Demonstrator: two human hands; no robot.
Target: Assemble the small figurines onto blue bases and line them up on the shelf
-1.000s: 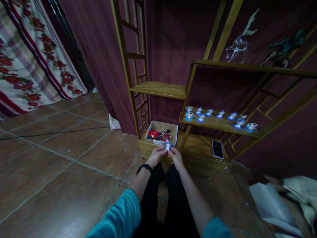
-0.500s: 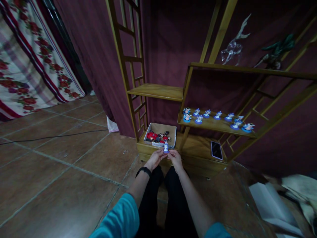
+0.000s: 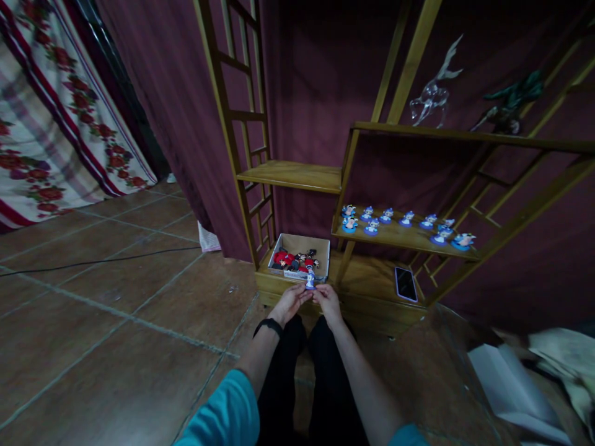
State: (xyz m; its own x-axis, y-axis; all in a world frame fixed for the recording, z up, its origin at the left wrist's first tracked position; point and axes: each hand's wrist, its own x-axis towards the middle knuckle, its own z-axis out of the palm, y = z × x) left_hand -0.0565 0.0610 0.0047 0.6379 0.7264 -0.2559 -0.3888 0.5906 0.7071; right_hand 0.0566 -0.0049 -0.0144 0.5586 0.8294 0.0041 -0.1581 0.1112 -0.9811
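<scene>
A small blue-and-white figurine [image 3: 310, 280] stands upright between my fingertips, held by its base. My left hand [image 3: 292, 301] pinches it from the left, and my right hand [image 3: 329, 303] grips it from the other side. Just beyond my hands, a white cardboard box [image 3: 304, 240] on the lowest board contains several red-and-black figures [image 3: 286, 259]. Similar blue-and-white figurines [image 3: 407, 218] on round bases are spread over the shelf [image 3: 395, 233] to the right, several of them in two loose rows.
A phone or tablet [image 3: 406, 284] lies on the lowest board at right. Higher up are a clear glass deer [image 3: 432, 99] and a dark green statue [image 3: 511, 105]. Slanted wooden posts [image 3: 232, 142] frame the shelves. A black cable [image 3: 102, 262] crosses the tiled floor; white paper [image 3: 511, 384] lies at right.
My view has shifted slightly. Both hands still hold the figurine in front of the box, and it looks turned a little. The figurines on the shelf have not moved.
</scene>
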